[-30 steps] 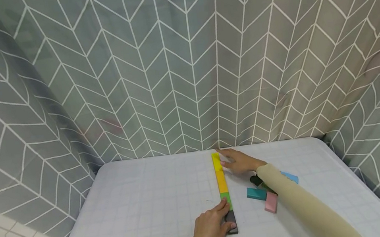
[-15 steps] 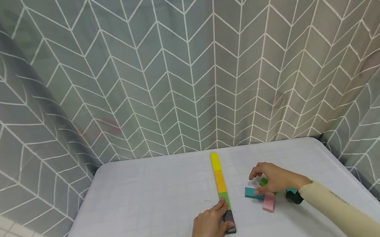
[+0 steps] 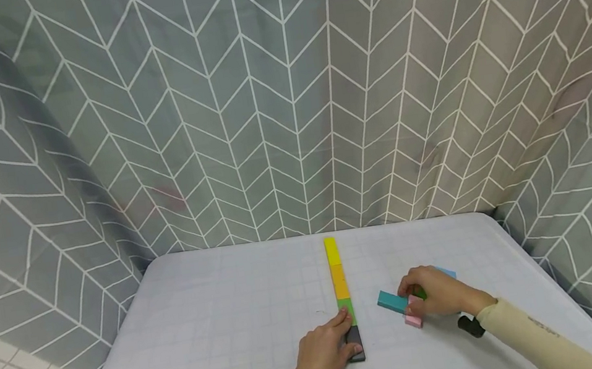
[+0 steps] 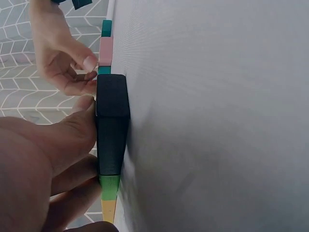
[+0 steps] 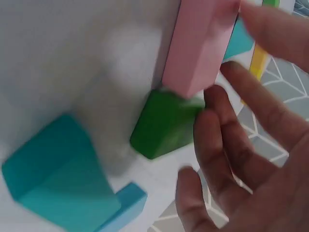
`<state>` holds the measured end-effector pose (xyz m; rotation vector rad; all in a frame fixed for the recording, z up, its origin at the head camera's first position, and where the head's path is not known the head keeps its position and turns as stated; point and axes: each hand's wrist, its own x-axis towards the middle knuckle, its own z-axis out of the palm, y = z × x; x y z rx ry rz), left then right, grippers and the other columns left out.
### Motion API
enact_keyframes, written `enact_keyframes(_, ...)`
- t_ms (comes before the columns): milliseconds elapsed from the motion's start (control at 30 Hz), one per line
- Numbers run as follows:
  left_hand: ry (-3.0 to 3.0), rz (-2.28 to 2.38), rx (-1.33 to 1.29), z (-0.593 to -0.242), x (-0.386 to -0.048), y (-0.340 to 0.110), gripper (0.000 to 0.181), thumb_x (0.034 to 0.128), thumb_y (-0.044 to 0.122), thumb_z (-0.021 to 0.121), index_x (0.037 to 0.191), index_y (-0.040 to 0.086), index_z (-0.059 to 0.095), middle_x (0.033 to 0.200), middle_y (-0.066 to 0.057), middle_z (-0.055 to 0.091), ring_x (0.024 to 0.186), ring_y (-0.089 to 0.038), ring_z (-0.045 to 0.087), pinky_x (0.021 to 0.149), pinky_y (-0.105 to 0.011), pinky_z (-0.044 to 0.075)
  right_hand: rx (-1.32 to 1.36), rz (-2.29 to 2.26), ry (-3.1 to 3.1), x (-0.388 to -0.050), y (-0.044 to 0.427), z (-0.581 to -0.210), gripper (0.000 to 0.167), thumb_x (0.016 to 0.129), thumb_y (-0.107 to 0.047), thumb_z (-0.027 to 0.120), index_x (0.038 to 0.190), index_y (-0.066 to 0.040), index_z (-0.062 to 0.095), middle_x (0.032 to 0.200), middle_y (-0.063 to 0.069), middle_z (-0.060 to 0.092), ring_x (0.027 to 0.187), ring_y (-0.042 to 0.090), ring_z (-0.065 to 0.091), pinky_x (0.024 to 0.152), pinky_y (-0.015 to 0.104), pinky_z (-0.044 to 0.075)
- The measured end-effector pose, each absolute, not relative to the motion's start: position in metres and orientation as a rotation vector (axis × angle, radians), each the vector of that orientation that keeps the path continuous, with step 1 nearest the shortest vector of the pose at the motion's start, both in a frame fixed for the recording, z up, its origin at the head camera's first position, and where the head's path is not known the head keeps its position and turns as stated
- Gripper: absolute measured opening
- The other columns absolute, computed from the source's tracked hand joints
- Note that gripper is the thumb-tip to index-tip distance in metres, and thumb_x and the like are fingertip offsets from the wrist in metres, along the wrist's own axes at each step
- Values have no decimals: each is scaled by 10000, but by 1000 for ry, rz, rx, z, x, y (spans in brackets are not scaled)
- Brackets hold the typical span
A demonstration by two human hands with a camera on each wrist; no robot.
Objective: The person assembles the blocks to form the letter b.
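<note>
In a straight row lie a yellow block (image 3: 333,251), an orange block (image 3: 339,281), a light green block (image 3: 346,304) and a black block (image 3: 356,351). My left hand (image 3: 318,356) rests on the row's near end, fingertips at the light green block and thumb on the black one (image 4: 112,130). To the right, my right hand (image 3: 442,293) bends loosely over a pink block (image 5: 198,46), its thumb touching it; a teal block (image 3: 392,301) adjoins the pink one. Beside the right fingers is a dark green block (image 5: 166,125), partly hidden in the head view.
A light blue block (image 3: 446,272) lies beyond the right hand, and a larger teal block (image 5: 63,176) shows in the right wrist view. A black wrist piece (image 3: 470,326) is by the right sleeve. Patterned curtains (image 3: 295,116) surround the white table (image 3: 207,321).
My right hand has left the row's far end and come over the loose blocks at the right. The pink and teal blocks have shifted slightly. My left hand stays on the row.
</note>
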<state>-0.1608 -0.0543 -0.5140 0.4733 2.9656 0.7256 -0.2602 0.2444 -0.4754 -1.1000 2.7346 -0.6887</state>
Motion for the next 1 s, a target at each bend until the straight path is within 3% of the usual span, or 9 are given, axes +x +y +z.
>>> enact_keyframes(167,2955,728,465,-514,-161,-54,646,894,492,796,1462,216,658,1570,68,581,1284,-248,693,864,-447,622,-1060,-600,2883,-257,233,-483,294,846,-416,895,1013,-197,794,932,-122,703,870,84,569,738,267,474)
enact_keyframes(267,2964,724,474,-516,-161,-53,644,895,494,793,1461,217,660,1565,70,586,1270,-252,701,847,-451,623,-1037,-573,2916,-256,226,-485,295,830,-366,914,1027,-173,808,927,-114,712,848,75,549,716,263,447)
enact_keyframes(600,2960,698,486,-516,-162,-54,644,907,519,771,1461,210,658,1571,65,580,1274,-242,698,854,-448,629,-1045,-582,2896,-269,212,-483,316,860,-108,882,1164,-54,819,1019,14,718,931,180,616,785,327,532)
enact_keyframes(1000,2936,727,454,-517,-163,-54,631,901,484,801,1455,214,667,1560,62,595,1257,-247,706,837,-440,625,-1013,-751,2818,-303,197,-490,313,807,-6,896,1107,-31,812,1023,38,787,891,161,707,815,310,600)
